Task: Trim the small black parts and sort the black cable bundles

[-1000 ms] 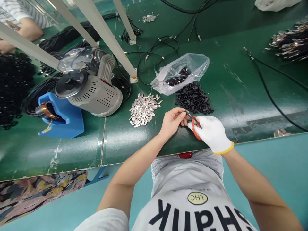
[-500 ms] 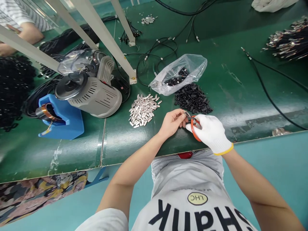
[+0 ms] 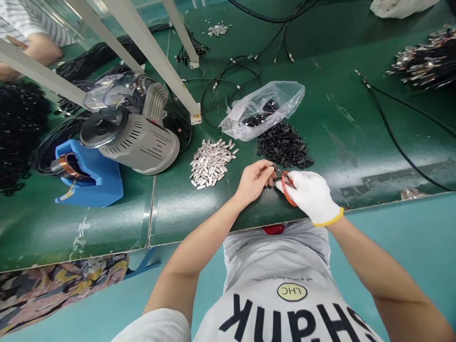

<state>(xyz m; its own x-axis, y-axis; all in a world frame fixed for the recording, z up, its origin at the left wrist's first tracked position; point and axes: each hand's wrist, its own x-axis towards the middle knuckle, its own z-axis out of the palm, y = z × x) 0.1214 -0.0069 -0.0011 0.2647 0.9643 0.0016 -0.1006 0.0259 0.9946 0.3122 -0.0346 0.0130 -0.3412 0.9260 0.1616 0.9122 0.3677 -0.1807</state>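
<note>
My right hand (image 3: 310,195), in a white glove with a yellow cuff, is closed round orange-handled pliers (image 3: 285,184) near the table's front edge. My bare left hand (image 3: 253,180) is pinched shut at the pliers' jaws on a small part I cannot make out. Just beyond my hands lie a pile of small silver metal shells (image 3: 211,162) and a pile of small black plastic pieces (image 3: 284,145). A clear plastic bag (image 3: 263,108) with more black pieces lies open behind the black pile.
A grey round machine (image 3: 132,136) and a blue tape holder (image 3: 89,176) stand at the left on the green table (image 3: 356,128). White frame bars (image 3: 156,52) cross above. Black cables (image 3: 395,133) and bundled connectors (image 3: 423,61) lie at the right. Another person's arm (image 3: 35,50) is at far left.
Both hands stay together at the pliers, with only a slight shift of the fingers. The view has tilted slightly.
</note>
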